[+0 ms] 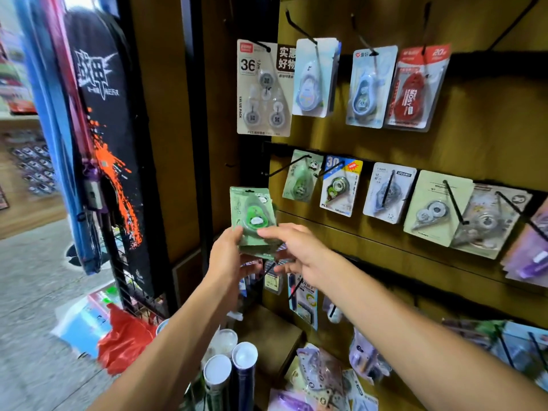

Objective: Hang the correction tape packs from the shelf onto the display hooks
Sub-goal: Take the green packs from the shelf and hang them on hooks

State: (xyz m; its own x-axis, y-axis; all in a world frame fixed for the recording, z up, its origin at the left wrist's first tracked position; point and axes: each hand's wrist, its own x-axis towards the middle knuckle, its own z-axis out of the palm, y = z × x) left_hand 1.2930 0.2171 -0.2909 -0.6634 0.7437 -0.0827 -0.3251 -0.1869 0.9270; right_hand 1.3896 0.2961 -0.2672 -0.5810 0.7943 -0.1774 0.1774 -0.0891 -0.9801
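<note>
A small stack of green correction tape packs (252,215) is held upright in front of the wooden display wall. My left hand (228,259) grips the stack from its lower left. My right hand (296,250) pinches the lower right edge of the front pack. Just up and to the right, a black display hook (284,167) carries one matching green pack (301,179). More loose packs (320,378) lie on the shelf at the bottom.
Other hooks hold more correction tape packs: a white value pack (262,90), blue ones (370,87), a red one (415,90). Rolled tubes (234,372) stand below my arms. A dark hanging bag (103,114) and a red plastic bag (124,342) are at the left.
</note>
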